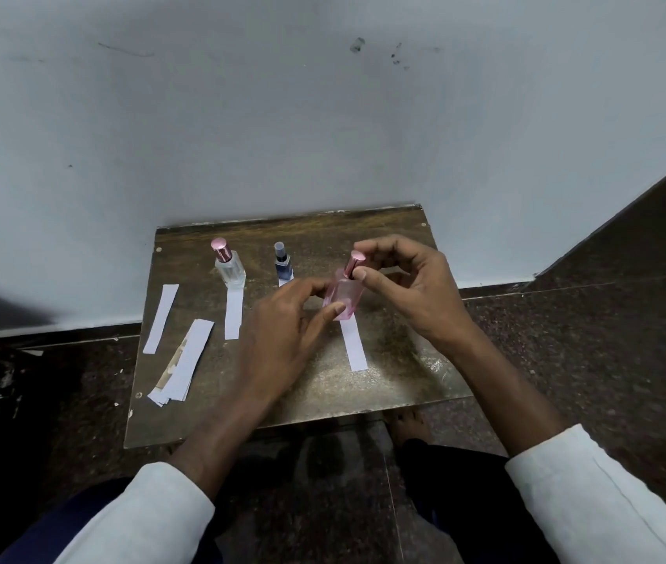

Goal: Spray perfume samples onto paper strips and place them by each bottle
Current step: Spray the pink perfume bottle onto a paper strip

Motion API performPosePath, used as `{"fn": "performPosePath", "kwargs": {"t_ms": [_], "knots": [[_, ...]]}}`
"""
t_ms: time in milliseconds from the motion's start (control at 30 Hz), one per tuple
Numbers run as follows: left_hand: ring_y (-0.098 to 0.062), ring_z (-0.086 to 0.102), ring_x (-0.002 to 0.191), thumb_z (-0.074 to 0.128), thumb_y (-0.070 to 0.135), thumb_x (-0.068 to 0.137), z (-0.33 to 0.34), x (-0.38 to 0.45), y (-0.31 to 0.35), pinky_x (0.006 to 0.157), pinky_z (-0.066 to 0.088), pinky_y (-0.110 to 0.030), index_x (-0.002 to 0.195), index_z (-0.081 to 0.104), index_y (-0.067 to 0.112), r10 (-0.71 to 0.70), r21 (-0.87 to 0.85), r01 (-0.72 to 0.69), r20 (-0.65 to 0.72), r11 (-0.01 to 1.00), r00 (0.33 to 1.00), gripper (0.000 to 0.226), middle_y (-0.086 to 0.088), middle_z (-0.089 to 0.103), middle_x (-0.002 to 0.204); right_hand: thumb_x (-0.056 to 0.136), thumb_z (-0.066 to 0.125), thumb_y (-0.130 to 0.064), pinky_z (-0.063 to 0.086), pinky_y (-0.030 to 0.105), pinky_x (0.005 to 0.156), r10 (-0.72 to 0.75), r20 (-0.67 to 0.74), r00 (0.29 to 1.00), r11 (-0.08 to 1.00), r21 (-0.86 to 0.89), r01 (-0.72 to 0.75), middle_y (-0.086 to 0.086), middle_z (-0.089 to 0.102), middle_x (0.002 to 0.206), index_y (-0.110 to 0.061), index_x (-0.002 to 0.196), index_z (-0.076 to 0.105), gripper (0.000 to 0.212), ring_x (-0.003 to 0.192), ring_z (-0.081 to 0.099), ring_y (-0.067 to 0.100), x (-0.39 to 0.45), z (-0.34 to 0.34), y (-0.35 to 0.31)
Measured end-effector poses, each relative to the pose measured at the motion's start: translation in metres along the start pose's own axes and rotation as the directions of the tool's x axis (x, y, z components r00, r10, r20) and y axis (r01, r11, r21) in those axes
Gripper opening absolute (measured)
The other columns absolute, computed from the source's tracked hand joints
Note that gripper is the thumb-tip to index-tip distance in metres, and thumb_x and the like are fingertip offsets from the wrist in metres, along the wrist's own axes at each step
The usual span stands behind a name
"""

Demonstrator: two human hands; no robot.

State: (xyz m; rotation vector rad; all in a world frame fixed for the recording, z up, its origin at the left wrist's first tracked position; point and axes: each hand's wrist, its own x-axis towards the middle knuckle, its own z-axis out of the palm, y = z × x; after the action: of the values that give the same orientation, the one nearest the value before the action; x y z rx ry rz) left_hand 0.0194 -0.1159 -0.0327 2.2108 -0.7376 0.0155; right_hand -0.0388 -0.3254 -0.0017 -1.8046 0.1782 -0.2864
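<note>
A pink perfume bottle (344,297) is held tilted above the small wooden table (396,352). My left hand (282,331) grips its body, and my right hand (412,287) pinches its pink cap (355,260). A white paper strip (354,344) lies on the table just below this bottle. A clear bottle with a pink cap (228,264) stands at the back left with a strip (233,313) in front of it. A blue bottle (283,267) stands at the back middle; the strip (285,282) by it is mostly hidden behind my left hand.
A single strip (161,318) and a stack of spare strips (184,362) lie on the table's left side. The table stands against a pale wall (323,116). Dark floor surrounds it, and a bare foot (410,425) shows under the front edge.
</note>
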Motion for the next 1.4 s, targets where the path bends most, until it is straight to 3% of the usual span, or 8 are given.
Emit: {"fn": "performPosePath", "kwargs": {"t_ms": [333,467,567,767,1033,1233,1333,1400], "knots": [[0.019,0.053,0.074,0.068,0.05,0.098,-0.002,-0.004,0.0,0.064,0.034,-0.003,0.119,0.075,0.028,-0.005,0.009,0.005,-0.012,1.0,1.0,0.031,0.018,0.076,0.114,0.098,0.074,-0.012,0.06,0.041,0.091,0.017,-0.199,0.98,0.969,0.246,0.033,0.01,0.074,0.113,-0.005,0.118,0.069,0.022,0.104,0.071,0.022,0.007,-0.003,0.002],[0.014,0.056,0.072,0.07,0.048,0.099,-0.005,-0.003,-0.002,0.064,0.034,-0.004,0.122,0.075,0.03,-0.03,0.014,0.03,-0.026,0.999,0.999,0.029,0.02,0.075,0.112,0.094,0.078,-0.017,0.057,0.018,0.086,0.055,-0.269,0.962,0.984,-0.147,-0.097,-0.006,0.078,0.103,-0.015,0.108,0.071,0.015,0.094,0.073,0.004,0.007,-0.011,0.017],[0.0,0.06,0.066,0.069,0.049,0.099,-0.006,-0.003,-0.002,0.06,0.033,-0.006,0.122,0.075,0.031,-0.046,0.009,0.046,-0.041,0.999,0.998,0.029,0.022,0.072,0.103,0.092,0.08,-0.02,0.048,0.004,0.074,0.055,-0.196,0.979,0.842,-0.518,-0.151,-0.013,0.075,0.095,-0.02,0.102,0.075,0.012,0.081,0.069,-0.002,0.005,-0.013,0.028],[0.003,0.06,0.064,0.068,0.05,0.1,-0.004,-0.001,0.0,0.062,0.036,-0.007,0.123,0.073,0.033,-0.048,0.003,0.048,-0.026,0.999,0.999,0.029,0.021,0.074,0.118,0.085,0.087,-0.022,0.06,0.03,0.082,0.057,-0.113,0.992,0.703,-0.701,-0.12,-0.003,0.079,0.098,-0.019,0.101,0.081,0.018,0.084,0.069,0.01,0.008,-0.012,0.034],[0.012,0.061,0.071,0.07,0.047,0.099,-0.003,0.0,-0.001,0.062,0.039,-0.003,0.124,0.074,0.03,-0.045,-0.001,0.045,-0.033,0.999,0.998,0.03,0.019,0.075,0.118,0.081,0.091,-0.027,0.054,0.021,0.082,0.061,-0.093,0.994,0.724,-0.682,-0.108,-0.004,0.078,0.101,-0.018,0.109,0.08,0.031,0.085,0.065,0.005,0.008,-0.013,0.034],[-0.005,0.061,0.069,0.07,0.047,0.099,-0.002,0.0,-0.002,0.062,0.04,-0.009,0.124,0.074,0.03,-0.036,-0.039,0.035,-0.028,0.999,0.999,0.031,0.017,0.075,0.107,0.088,0.083,-0.041,0.051,0.014,0.08,0.023,-0.178,0.984,0.748,-0.649,-0.135,-0.009,0.072,0.104,-0.019,0.118,0.074,0.038,0.089,0.065,0.005,0.004,-0.025,0.027],[-0.011,0.059,0.066,0.07,0.049,0.098,0.0,0.002,0.0,0.062,0.046,-0.019,0.124,0.074,0.031,-0.055,-0.085,0.053,-0.019,0.995,0.998,0.032,0.012,0.074,0.091,0.096,0.075,-0.037,0.058,0.022,0.086,0.015,-0.204,0.979,0.875,-0.472,-0.112,-0.013,0.073,0.11,-0.025,0.125,0.073,0.031,0.094,0.068,0.002,-0.004,-0.026,0.014],[-0.014,0.059,0.064,0.073,0.045,0.097,0.002,0.001,0.005,0.06,0.043,-0.019,0.122,0.076,0.03,-0.061,-0.168,0.062,0.01,0.984,0.998,0.03,0.008,0.074,0.083,0.101,0.067,-0.043,0.06,0.031,0.093,0.123,-0.034,0.992,0.965,-0.229,-0.127,-0.011,0.073,0.12,-0.028,0.131,0.069,0.034,0.107,0.07,0.005,-0.014,-0.02,0.004]]}}
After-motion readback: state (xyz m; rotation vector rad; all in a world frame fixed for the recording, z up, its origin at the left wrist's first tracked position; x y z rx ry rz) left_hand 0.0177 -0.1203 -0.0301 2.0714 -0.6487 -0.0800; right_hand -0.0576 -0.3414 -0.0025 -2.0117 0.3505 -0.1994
